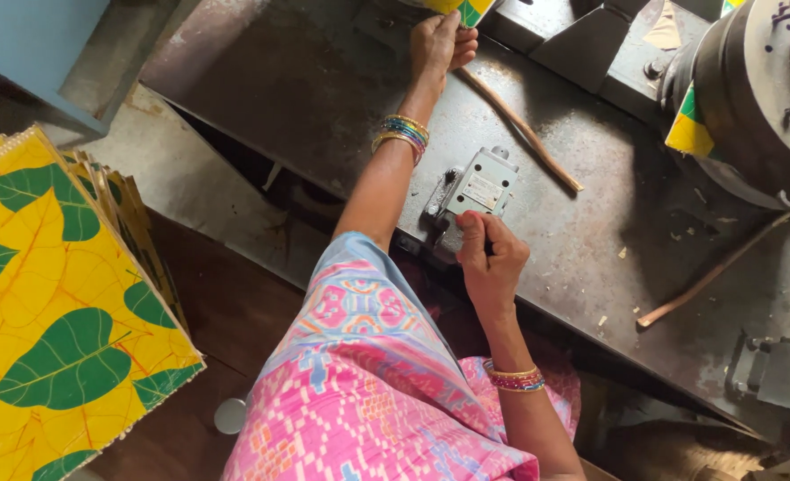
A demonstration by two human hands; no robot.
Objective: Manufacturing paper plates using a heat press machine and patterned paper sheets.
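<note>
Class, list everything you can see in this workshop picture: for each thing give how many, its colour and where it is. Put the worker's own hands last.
Printed sheets: a stack, yellow with green leaves, lower left.
Machine table: one, dark grey metal, across the middle.
Switch box: one, pale grey, on the table's near edge.
Sticks: two, brown, lying on the table, the second further right.
Round machine part: one, dark metal, upper right.
Yellow-green sheet: one, top edge.
Left hand: on the yellow-green sheet at the top.
Right hand: fingers at the switch box.
</note>
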